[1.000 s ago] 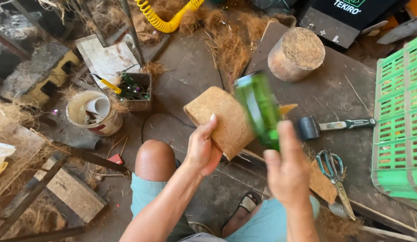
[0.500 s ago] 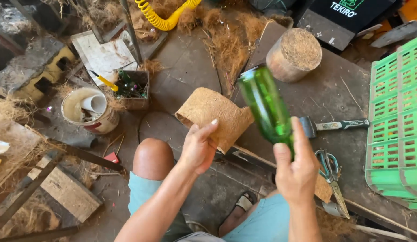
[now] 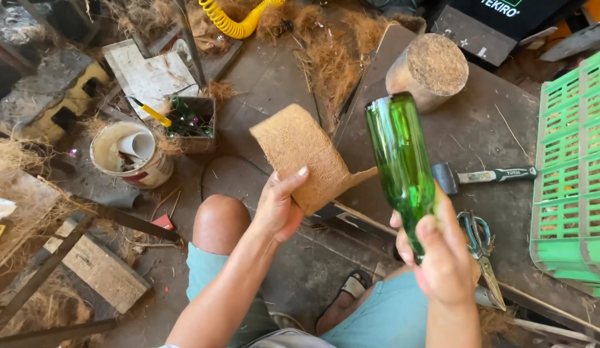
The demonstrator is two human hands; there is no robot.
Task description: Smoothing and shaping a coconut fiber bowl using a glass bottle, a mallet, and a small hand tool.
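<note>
Head view: bottle and fibre sheet held up, frame centre.
Right hand (image 3: 442, 258) fingers clamped on green bottle (image 3: 402, 158) neck, base up; left hand (image 3: 279, 205) pinches curled fibre sheet (image 3: 299, 153). Risk: glass slips, hits hammer (image 3: 480, 176) below.

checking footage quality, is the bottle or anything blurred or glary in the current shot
Head view: green bottle sharp, bright window-like glints on its glass; both hands crisp; coir sheet fibres clearly resolved; soft daylight, faint shadows; edges slightly bowed by the wide lens.
</note>
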